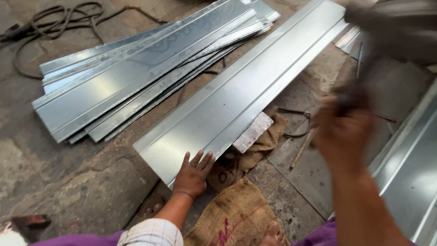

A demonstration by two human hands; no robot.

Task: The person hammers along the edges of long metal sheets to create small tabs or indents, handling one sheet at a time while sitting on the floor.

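Observation:
A long folded galvanised metal sheet (pixel 246 91) lies diagonally on the floor. My left hand (pixel 193 175) presses flat on its near end, fingers spread. Under the sheet's near edge sits a grey metal block (pixel 253 132) on burlap. My right hand (pixel 343 125) is raised at the right and blurred by motion. It is closed around the dark handle of a mallet, whose large blurred head (pixel 396 20) is at the top right, above the sheet.
A fanned stack of similar sheets (pixel 136 68) lies to the left. Another sheet (pixel 409 173) runs along the right edge. Burlap sacking (pixel 236 214) and my bare foot (pixel 273 234) are near me. Thin metal rods (pixel 302 148) and a coiled cable (pixel 54 18) lie on the concrete floor.

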